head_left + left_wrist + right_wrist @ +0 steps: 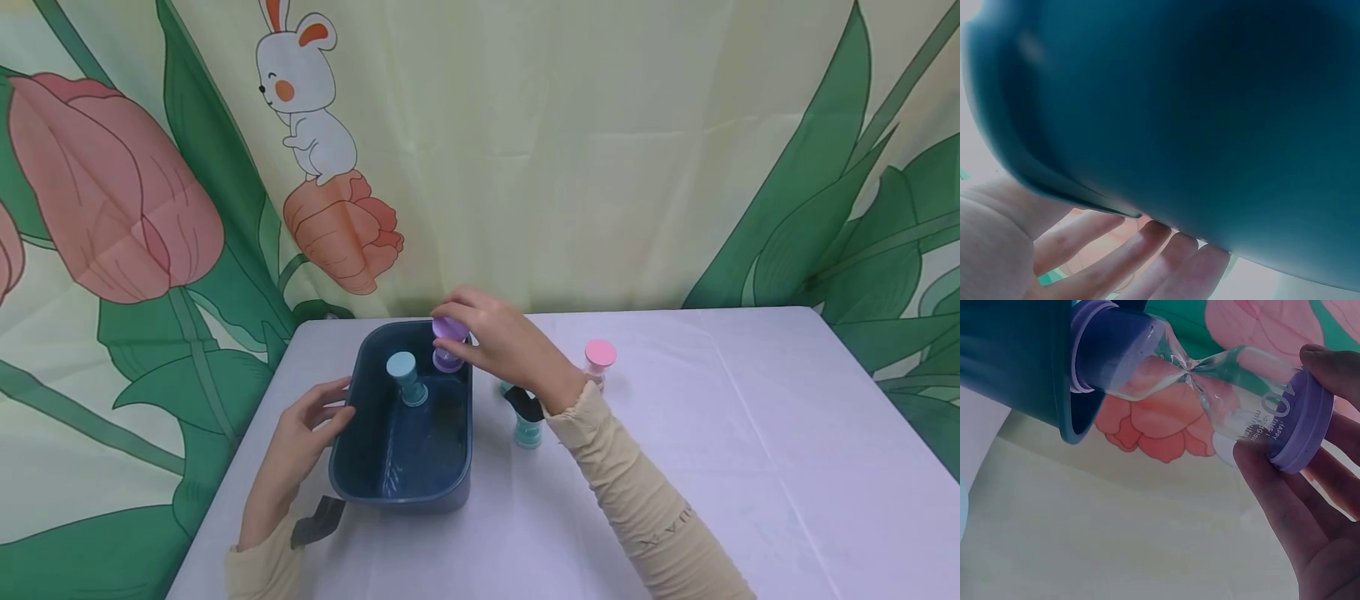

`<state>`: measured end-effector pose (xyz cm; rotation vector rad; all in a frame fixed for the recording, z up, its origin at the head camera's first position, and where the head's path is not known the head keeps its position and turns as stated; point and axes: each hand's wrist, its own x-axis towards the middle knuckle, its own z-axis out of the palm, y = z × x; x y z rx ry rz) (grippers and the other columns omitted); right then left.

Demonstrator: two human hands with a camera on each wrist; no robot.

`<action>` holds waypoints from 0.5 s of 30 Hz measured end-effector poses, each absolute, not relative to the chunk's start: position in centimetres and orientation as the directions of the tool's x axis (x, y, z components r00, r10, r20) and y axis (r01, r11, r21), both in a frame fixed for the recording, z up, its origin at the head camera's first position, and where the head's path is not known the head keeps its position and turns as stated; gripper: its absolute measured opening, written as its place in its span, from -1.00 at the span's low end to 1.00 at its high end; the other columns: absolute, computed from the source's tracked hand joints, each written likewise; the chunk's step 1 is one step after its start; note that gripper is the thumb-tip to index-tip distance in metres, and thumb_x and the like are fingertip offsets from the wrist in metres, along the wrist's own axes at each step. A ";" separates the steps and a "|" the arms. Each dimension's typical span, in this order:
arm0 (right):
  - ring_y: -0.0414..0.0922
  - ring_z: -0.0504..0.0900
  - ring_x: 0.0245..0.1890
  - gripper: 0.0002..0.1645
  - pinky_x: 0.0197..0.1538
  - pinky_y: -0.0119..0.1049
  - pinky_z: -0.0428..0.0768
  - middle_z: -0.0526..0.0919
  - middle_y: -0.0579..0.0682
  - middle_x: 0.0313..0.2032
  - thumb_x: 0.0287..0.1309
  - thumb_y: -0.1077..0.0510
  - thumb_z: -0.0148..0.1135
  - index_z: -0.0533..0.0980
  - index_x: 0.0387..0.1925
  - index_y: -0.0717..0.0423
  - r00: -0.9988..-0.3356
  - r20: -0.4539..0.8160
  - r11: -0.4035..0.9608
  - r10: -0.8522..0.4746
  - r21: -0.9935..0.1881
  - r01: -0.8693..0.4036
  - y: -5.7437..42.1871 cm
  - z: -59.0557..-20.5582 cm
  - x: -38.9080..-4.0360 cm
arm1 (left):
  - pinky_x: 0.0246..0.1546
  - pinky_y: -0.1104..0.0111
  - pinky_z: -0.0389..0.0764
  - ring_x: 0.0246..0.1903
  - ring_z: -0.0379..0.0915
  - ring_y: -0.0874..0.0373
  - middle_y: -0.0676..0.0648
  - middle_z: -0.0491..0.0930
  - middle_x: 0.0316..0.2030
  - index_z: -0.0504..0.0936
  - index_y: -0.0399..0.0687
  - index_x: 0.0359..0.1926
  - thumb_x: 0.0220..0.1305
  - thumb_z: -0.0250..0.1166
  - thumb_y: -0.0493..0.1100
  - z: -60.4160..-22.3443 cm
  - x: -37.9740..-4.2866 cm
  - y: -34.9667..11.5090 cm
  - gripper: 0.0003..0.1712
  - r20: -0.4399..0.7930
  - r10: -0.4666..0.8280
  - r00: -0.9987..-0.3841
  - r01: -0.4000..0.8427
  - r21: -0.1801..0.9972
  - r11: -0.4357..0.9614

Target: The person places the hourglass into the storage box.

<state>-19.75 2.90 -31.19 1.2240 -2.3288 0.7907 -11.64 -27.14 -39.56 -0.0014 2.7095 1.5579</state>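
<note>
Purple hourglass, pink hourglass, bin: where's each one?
Purple hourglass (1189, 370): right wrist view, on its glass neck.
Pink hourglass (600, 355): head view, on its pink cap.
Bin (427, 442): head view, on its bare inside floor.

Curtain (600, 183) with 1 rabbit (309, 93)

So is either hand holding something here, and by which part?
The right hand holds the purple hourglass by its upper cap. The left hand touches the outside of the blue bin.
</note>
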 end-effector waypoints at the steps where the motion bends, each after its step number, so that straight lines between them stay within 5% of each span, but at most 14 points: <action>1: -0.13 0.63 -0.09 -0.57 0.00 -0.32 0.66 0.64 0.03 -0.08 0.08 0.14 0.49 0.63 -0.01 0.19 -0.542 0.570 0.458 -0.618 -0.299 -0.837 2.8 -31.2 -19.8 | 0.10 -0.06 0.57 0.23 0.42 -0.19 -0.24 0.40 0.32 0.34 -0.04 0.41 0.41 0.24 0.02 -39.5 -11.6 -27.2 -0.36 -0.014 0.008 -1.000 -0.008 0.865 0.502; 15: -0.12 0.64 -0.10 -0.57 -0.01 -0.33 0.67 0.64 0.04 -0.08 0.13 0.08 0.45 0.63 -0.01 0.21 -0.586 0.507 0.480 -0.632 -0.337 -0.810 2.0 -31.8 -20.4 | 0.10 -0.07 0.56 0.22 0.42 -0.19 -0.24 0.41 0.31 0.34 -0.03 0.41 0.41 0.24 0.00 -39.5 -11.6 -27.2 -0.37 -0.014 0.008 -1.000 -0.008 0.876 0.483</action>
